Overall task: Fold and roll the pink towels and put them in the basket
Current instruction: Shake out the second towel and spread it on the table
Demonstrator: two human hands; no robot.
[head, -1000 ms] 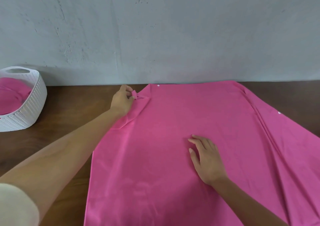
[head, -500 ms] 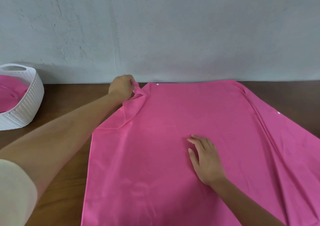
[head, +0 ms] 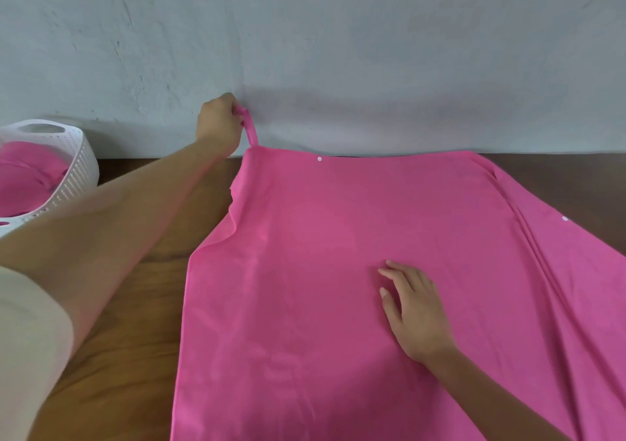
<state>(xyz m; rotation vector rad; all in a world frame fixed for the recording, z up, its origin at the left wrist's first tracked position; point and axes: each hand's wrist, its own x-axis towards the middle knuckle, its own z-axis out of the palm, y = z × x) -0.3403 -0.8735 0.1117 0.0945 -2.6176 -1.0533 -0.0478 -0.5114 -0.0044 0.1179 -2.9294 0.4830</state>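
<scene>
A large pink towel (head: 332,237) lies spread over the brown table, its right part creased and running off the frame. My left hand (head: 218,125) pinches the small loop at the towel's far left corner and holds it up against the wall. My right hand (head: 411,308) lies flat, fingers straight, on the middle of the towel. A white perforated basket (head: 79,166) stands at the far left with another pink towel (head: 23,180) inside it.
A grey wall (head: 338,51) rises directly behind the table's far edge. Bare wooden tabletop (head: 132,339) shows between the basket and the towel's left edge, partly under my left forearm.
My left hand has pulled the towel's far left corner up and away, from the table to the wall, straightening the left edge. My right hand has stayed pressed on the towel.
</scene>
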